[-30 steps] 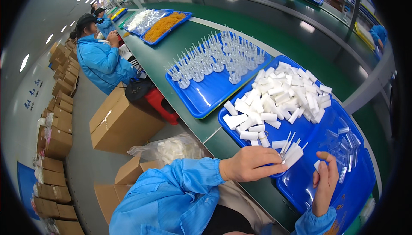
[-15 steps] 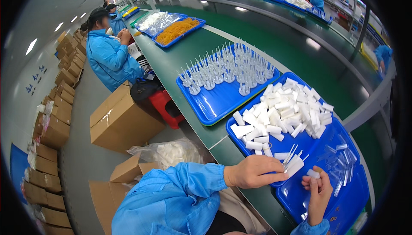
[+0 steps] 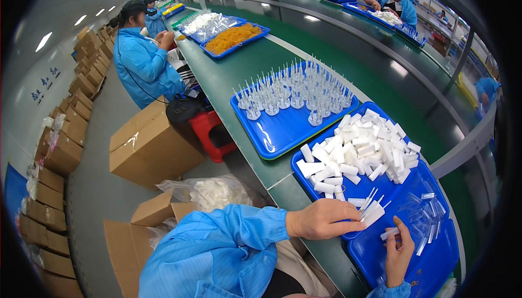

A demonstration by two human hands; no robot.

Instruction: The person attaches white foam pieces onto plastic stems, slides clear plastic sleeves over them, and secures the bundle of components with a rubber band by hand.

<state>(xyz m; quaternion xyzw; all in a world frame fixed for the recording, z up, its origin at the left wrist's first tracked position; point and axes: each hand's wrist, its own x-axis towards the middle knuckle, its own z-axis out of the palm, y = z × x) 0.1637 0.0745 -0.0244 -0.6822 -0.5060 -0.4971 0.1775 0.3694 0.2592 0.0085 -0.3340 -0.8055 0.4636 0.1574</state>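
Hands apart. Left hand [image 3: 328,219] pinched on white piece [image 3: 374,215] and thin sticks [image 3: 368,197], over blue trays [image 3: 375,250]. Right hand [image 3: 398,252] clamped on short tube [image 3: 388,234], near clear strips [image 3: 432,211].

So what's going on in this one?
A person's left hand holds thin pale sticks together with a white piece. The right hand has a small pale piece in its fingers, apart from that bundle. Beyond are heaped white pieces; clear strips lie to the right, and upright clear parts stand on another blue tray.
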